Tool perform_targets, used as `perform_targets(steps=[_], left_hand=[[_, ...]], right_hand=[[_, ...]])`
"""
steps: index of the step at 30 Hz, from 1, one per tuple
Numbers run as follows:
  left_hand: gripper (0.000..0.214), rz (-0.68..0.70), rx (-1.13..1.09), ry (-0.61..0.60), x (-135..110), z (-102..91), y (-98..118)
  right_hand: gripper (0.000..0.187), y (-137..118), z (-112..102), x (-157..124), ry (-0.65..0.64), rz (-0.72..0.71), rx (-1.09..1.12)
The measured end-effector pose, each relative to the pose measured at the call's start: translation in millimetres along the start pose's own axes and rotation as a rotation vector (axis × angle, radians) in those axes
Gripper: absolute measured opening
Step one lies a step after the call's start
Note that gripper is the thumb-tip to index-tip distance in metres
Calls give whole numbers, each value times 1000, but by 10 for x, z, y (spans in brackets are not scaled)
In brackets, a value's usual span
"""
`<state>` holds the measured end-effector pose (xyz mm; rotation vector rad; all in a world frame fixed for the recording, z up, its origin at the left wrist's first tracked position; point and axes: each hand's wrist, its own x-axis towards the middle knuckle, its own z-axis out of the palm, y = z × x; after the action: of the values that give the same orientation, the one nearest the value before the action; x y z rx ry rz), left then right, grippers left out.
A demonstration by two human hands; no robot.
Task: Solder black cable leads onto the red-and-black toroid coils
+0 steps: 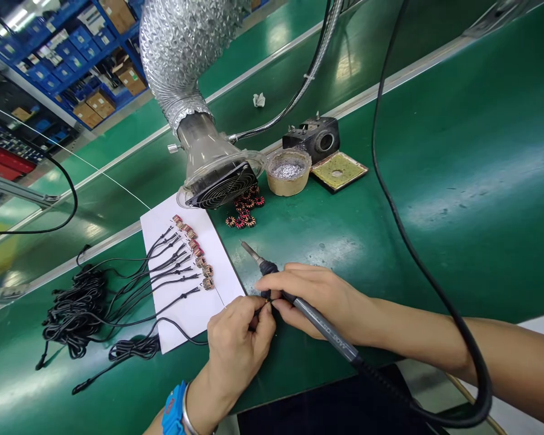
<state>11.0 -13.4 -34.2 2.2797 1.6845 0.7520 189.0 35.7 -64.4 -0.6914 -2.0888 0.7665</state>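
Note:
My right hand (315,296) is closed around a soldering iron (324,326); its bare tip points up and left, away from my fingers. My left hand (240,332) is closed in a pinch, and a black cable (185,335) runs from the left into it. The fingertips of both hands meet at a tiny wire end that is mostly hidden. Left of my hands, a white sheet (176,308) carries a slanting row of small wound ring coils (200,261) beside several stripped cable ends. More red-and-black ring coils (242,214) lie in a pile beyond the iron's tip.
A fume extractor hood (222,181) hangs over the coil pile. Behind stand a round solder pot (289,175), a black iron holder (317,139) and a yellow sponge tray (340,171). Bundled black cables (79,308) lie at left. The iron's cord (417,254) loops across the right.

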Motion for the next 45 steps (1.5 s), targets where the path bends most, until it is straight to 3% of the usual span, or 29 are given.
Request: perform_targets(steps=[5,14,21,27,36,45], left_hand=[[13,-23,-32,-23,-8,0,2],[16,-48,-41,-38,-26,2,-7],[14,-184,-210,-117,11,-20,5],[14,-296,-334,-162,-7,-20,-29],[15,-232,-252,-138,6,-45,5],[15,-203,-196,-142,6,-64,-4]], right_hand=[[36,-9,3,14,1,16,97],[16,-12,-12,60,-18,-54,199],[20,-1,-5,54,-1,-50,170],[29,17,-44,39,8,46,150],[27,-4,4,2,90,41,94],[33,17,2,-34,57,-25,47]])
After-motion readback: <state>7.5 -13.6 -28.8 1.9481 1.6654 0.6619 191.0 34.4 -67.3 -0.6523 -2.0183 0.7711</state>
